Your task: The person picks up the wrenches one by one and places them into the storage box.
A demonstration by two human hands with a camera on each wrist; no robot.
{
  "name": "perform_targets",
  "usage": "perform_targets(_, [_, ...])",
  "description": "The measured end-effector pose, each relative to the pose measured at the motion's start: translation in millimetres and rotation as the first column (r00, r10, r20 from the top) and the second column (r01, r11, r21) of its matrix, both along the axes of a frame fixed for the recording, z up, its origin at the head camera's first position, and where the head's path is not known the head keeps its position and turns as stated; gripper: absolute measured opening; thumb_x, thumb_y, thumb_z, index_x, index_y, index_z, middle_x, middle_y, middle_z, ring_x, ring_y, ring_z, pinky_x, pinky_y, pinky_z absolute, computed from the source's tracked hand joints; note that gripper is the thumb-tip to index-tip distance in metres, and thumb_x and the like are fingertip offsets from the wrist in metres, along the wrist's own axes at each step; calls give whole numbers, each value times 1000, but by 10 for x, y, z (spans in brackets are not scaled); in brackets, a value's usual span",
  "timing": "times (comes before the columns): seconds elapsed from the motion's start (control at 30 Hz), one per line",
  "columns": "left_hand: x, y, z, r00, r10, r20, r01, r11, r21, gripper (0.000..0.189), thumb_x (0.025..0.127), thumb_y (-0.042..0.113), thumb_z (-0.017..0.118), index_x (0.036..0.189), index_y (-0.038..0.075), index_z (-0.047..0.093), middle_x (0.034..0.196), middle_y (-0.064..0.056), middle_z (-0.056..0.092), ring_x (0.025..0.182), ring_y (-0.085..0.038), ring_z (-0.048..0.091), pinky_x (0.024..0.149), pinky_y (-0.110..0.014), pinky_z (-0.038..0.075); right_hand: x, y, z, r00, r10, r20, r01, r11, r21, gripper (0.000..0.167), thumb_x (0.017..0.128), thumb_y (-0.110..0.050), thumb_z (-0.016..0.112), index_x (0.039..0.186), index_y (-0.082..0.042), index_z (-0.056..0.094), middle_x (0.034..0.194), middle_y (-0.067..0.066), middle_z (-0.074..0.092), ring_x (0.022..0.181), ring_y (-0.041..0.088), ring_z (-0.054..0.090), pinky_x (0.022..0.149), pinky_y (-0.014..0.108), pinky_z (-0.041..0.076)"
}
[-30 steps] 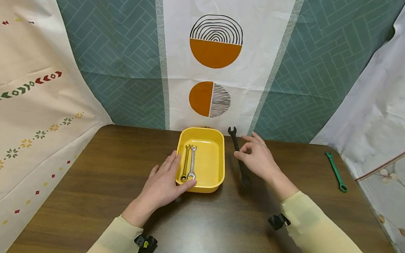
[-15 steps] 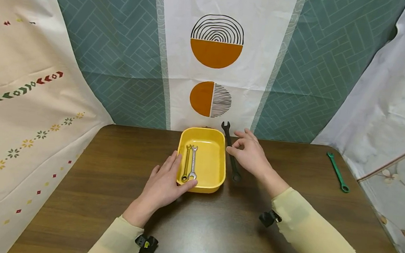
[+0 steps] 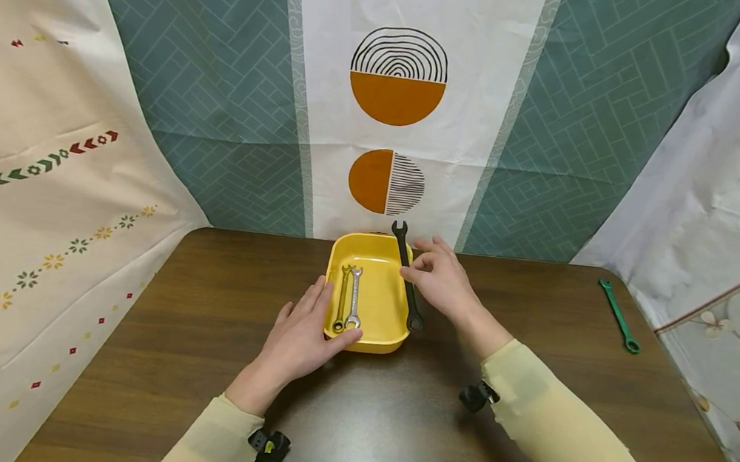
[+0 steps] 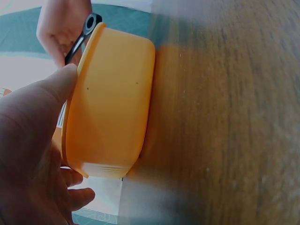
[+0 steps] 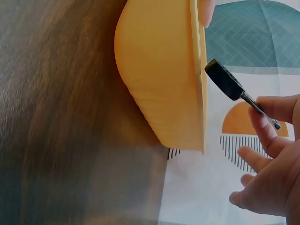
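Observation:
My right hand (image 3: 443, 281) pinches a black wrench (image 3: 410, 288) near its middle, between thumb and index finger. The wrench slants over the right rim of a yellow tray (image 3: 397, 252), open end toward the backdrop, ring end toward me. In the right wrist view, the black wrench (image 5: 225, 80) is held up at rim height, apart from the table. My left hand (image 3: 298, 339) rests along the tray's left side with straight fingers, its thumb at the front rim. Inside the tray, a brass-coloured wrench (image 3: 342, 299) and a silver wrench (image 3: 354, 298) lie side by side at the left.
A green wrench (image 3: 619, 317) lies on the brown wooden table (image 3: 491, 436) at the far right. Behind the tray hangs a patterned cloth backdrop (image 3: 237, 151), close to the table's back edge. More cloth hangs at both sides.
My right hand has carried the black wrench leftward, from beside the tray to over its right rim. My left hand and the tray have stayed in place.

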State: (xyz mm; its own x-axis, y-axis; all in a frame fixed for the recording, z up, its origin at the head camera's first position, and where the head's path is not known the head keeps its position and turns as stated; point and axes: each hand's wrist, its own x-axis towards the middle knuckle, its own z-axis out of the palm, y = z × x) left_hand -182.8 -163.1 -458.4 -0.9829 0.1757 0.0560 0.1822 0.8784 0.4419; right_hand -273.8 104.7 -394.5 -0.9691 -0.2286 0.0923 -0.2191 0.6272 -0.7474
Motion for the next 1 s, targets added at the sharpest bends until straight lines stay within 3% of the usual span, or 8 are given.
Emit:
perform_targets(0.53, [6, 7, -6, 1000, 1, 10, -1, 1000, 12, 117, 97, 83, 60, 177, 7, 20, 184, -12, 14, 168, -32, 20, 128, -72, 21, -10, -196, -76, 998, -38, 48, 40, 998, -50, 28, 104, -29, 74, 94, -4, 82, 167, 13, 52, 169, 30, 16, 133, 62, 16])
perform_targets(1.0, [-3, -8, -8, 1000, 6, 14, -6, 1000, 2, 116, 98, 82, 60, 177, 7, 21, 185, -12, 14, 168, -33, 21, 128, -72, 21, -27, -370, -200, 999, -44, 32, 44, 999, -15, 28, 103, -30, 76, 93, -5, 82, 165, 10, 56, 168, 33, 21, 133, 59, 19])
